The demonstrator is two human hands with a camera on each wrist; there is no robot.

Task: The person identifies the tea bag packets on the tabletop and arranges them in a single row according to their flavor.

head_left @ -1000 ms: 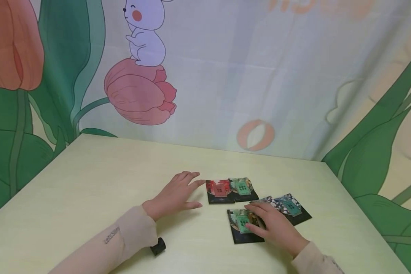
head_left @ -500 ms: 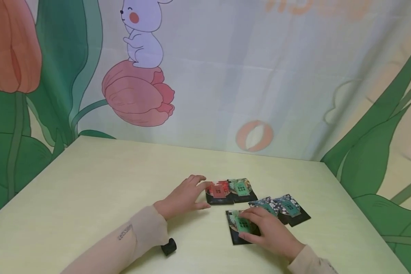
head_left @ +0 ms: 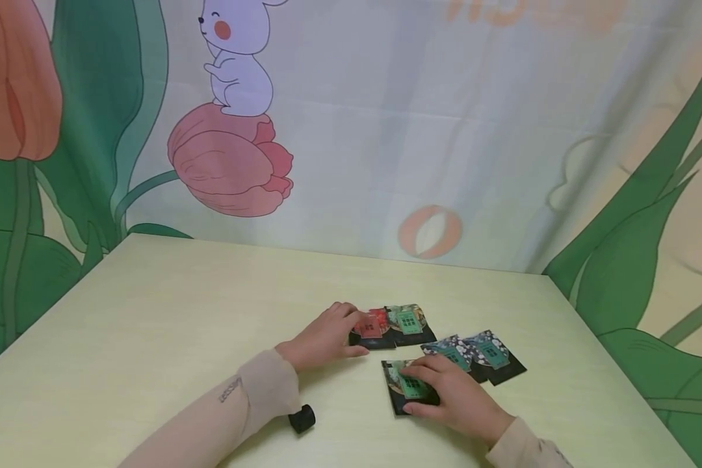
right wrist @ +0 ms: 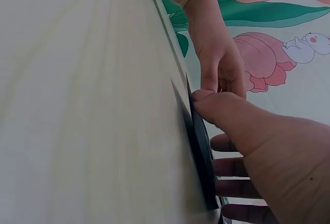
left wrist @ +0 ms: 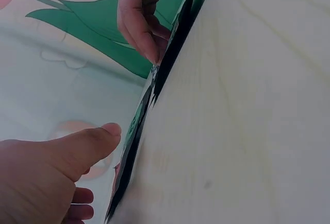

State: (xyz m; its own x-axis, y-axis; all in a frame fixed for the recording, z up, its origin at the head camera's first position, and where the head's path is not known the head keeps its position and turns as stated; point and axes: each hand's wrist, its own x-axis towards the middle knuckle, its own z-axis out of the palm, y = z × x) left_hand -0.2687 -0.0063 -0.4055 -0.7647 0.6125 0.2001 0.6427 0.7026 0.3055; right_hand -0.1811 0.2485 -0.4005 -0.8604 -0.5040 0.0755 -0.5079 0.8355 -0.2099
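Note:
My left hand (head_left: 326, 335) reaches over the left edge of a flat square packet with a red label (head_left: 372, 342), fingertips overlapping its upper left part. A packet with a green label (head_left: 412, 335) lies against its right side. Nearer to me, my right hand (head_left: 459, 393) rests over another green-labelled packet (head_left: 393, 383), its thumb at the lower edge and its fingers across the top, hiding the right part. In the right wrist view, the thumb (right wrist: 227, 108) lies along the dark packet edge (right wrist: 203, 167). The left thumb (left wrist: 98, 139) stands beside the packets in the left wrist view.
Two packets with white-flower prints lie overlapping at the right, one partly behind my right hand (head_left: 450, 351) and the other farther right (head_left: 506, 369). A black cylindrical piece (head_left: 302, 419) sits at my left cuff. Behind the pale table (head_left: 222, 292) hangs a printed curtain (head_left: 339, 162).
My left hand has moved right, onto the red-labelled packet. My right hand has drawn back from the flower-print packets, uncovering more of the nearer one, and settled over the front green-labelled packet.

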